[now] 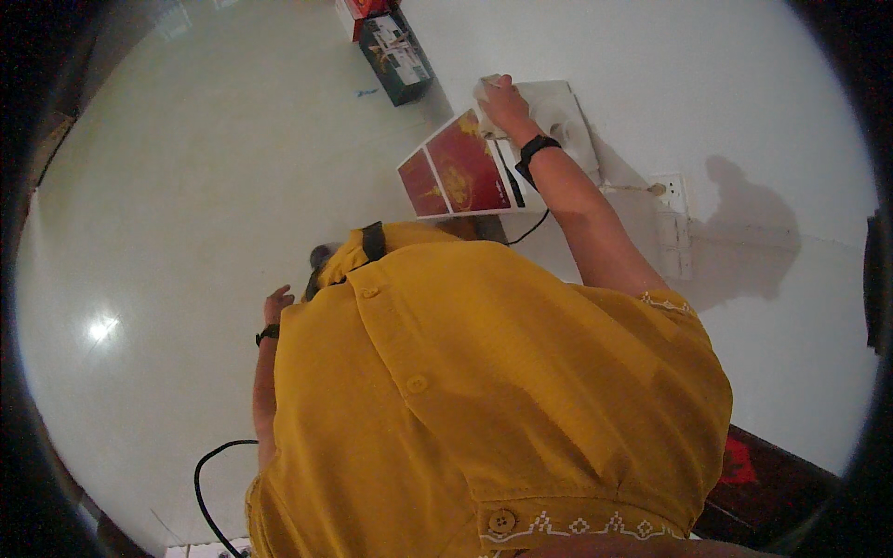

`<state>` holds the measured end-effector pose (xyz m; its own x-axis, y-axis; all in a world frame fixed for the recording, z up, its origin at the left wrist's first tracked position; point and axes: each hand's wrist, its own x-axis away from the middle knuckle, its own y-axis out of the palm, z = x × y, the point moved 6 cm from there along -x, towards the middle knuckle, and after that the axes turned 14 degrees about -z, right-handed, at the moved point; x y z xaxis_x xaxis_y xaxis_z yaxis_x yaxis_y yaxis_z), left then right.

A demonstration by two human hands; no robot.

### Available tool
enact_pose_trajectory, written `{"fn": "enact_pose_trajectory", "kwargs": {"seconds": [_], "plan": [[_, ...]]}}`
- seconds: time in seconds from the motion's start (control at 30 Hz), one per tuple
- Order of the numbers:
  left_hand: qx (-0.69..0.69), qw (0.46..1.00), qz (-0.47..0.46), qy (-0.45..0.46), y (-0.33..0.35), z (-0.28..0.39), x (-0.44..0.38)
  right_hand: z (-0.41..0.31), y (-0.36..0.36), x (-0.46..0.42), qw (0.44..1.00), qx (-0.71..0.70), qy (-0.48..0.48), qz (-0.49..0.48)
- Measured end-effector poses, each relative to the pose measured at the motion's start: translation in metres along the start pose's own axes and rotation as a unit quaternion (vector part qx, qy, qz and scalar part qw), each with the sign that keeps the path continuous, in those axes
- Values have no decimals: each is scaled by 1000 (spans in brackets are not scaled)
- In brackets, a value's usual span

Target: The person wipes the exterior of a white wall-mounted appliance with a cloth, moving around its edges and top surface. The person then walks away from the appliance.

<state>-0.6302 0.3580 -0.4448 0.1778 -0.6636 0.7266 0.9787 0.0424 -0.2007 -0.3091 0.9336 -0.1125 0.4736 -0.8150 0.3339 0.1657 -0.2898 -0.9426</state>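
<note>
My right hand (506, 104) is raised against the wall side, closed on a crumpled pale cloth (487, 85). It is at the left edge of a white boxy object (561, 97) with a round detail on its face; my forearm hides part of it. Under the hand stands a red and white carton (464, 171) with gold print. My left hand (279, 305) hangs low beside my yellow shirt (488, 363), with its fingers loosely apart and nothing visible in them. The shirt hides part of that hand.
A wall socket (671, 190) has a plug and a light cord in it. A dark green box (398, 59) stands along the wall, with a red box (366, 8) behind it. A black cable (202, 474) loops at lower left. Shiny pale floor (174, 209) spreads left.
</note>
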Motion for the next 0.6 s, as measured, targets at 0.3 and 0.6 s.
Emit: {"fn": "enact_pose_trajectory", "kwargs": {"seconds": [0.3,0.6], "plan": [[267,962,-16,-61,9,-60,1,-25,-6,30,985,103,-93,107],[118,991,-58,5,4,-47,-15,-24,-1,79,991,125,-36,22]]}}
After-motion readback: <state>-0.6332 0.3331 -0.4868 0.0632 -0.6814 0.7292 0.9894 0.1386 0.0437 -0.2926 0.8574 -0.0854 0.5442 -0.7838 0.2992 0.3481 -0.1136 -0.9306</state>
